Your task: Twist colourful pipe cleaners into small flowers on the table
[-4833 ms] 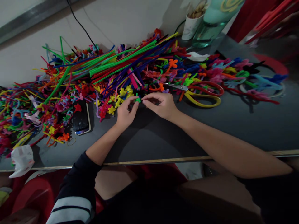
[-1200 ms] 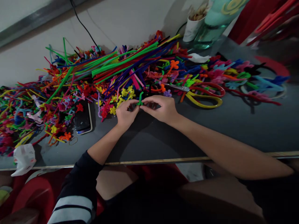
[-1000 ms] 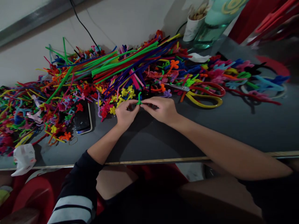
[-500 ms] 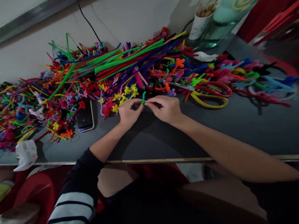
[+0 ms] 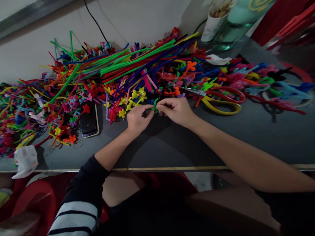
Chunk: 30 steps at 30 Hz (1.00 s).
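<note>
Head view: the right hand has shifted since the last frame, its fingers now curled more closely at the green piece, and the purple flower behind it is more covered than it was. The left hand is there too, pinching the same green piece between thumb and forefinger, while the right fingertips grip it from the other side. One green end sticks up between the hands, just above the table, between its front edge and the heap of fuzzy stems along the back edge.

Just beyond the left hand sit yellow flowers, and behind those a bundle of long stems lies slantwise on the heap. Over to the right, scissors with red and yellow handles lie flat. To the left, there's a dark phone carrying a red flower; a crumpled white bag hangs over the front edge near the left end. A paper cup and a greenish glass vessel stand side by side towards the back edge.
</note>
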Tool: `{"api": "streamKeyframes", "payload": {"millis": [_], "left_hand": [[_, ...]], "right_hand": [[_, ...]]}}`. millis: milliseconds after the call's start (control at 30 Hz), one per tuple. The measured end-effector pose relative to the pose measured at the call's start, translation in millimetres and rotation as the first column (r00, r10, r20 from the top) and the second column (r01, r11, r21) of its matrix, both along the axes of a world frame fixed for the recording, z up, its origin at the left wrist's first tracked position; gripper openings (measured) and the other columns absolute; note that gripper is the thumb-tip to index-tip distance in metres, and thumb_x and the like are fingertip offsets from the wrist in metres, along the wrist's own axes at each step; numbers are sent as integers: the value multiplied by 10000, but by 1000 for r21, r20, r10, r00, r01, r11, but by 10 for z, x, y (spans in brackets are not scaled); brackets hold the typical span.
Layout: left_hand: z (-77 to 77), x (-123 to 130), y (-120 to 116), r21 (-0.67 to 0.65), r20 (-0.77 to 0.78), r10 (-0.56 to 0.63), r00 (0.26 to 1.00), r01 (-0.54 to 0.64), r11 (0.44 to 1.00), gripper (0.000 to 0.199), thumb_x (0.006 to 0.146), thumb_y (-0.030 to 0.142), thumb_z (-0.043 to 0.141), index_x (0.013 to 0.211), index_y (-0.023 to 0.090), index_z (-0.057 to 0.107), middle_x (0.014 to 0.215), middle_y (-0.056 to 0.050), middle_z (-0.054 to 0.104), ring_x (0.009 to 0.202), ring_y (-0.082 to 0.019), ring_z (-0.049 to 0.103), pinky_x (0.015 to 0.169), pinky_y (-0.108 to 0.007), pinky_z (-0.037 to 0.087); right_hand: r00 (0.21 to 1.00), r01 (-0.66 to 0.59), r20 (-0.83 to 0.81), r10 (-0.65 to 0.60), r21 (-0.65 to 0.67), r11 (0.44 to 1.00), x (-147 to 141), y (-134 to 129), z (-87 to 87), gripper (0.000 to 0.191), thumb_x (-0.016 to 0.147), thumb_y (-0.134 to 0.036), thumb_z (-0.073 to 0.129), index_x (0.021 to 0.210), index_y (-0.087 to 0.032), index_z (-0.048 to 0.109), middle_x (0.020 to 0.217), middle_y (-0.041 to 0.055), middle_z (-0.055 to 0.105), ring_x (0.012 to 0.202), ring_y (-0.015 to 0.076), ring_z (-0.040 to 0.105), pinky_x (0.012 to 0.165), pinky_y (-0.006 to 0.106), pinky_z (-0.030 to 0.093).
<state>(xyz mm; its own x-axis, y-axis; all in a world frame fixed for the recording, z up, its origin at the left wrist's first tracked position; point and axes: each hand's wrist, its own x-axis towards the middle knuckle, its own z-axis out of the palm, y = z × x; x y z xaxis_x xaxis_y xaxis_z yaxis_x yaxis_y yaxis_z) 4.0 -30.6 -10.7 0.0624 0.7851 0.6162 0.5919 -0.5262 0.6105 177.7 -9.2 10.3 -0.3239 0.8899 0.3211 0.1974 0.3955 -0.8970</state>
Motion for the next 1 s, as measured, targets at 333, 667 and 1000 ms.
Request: {"api": "streamKeyframes", "payload": {"millis": [333, 667, 1000], "left_hand": [[36, 40, 13, -303, 305, -73, 949, 169, 938, 231, 884, 349, 607, 1058, 201, 635, 805, -23, 710, 633, -113, 654, 569, -228, 519], [-33, 12, 96, -353, 345, -26, 938, 156, 923, 186, 884, 323, 601, 981, 226, 726, 646, 17, 661, 533, -95, 592, 506, -219, 487], [9, 41, 38, -323, 264, 7, 964, 81, 943, 185, 849, 221, 610, 980, 217, 741, 705, 10, 691, 553, -93, 574, 548, -229, 477]], "right_hand": [[982, 25, -180, -54, -157, 987, -77, 4, -64, 329, 719, -502, 756, 756, -175, 748, 586, 20, 680, 444, 108, 584, 397, 221, 470], [972, 152, -171, -163, -74, 986, -43, 23, -75, 348, 794, -533, 679, 842, -195, 749, 690, 29, 715, 507, 118, 621, 438, 231, 493], [967, 171, 122, -226, 351, 921, -52, -83, 29, 185, 850, -380, 645, 807, -242, 760, 758, 37, 747, 595, 164, 648, 569, 305, 518]]}}
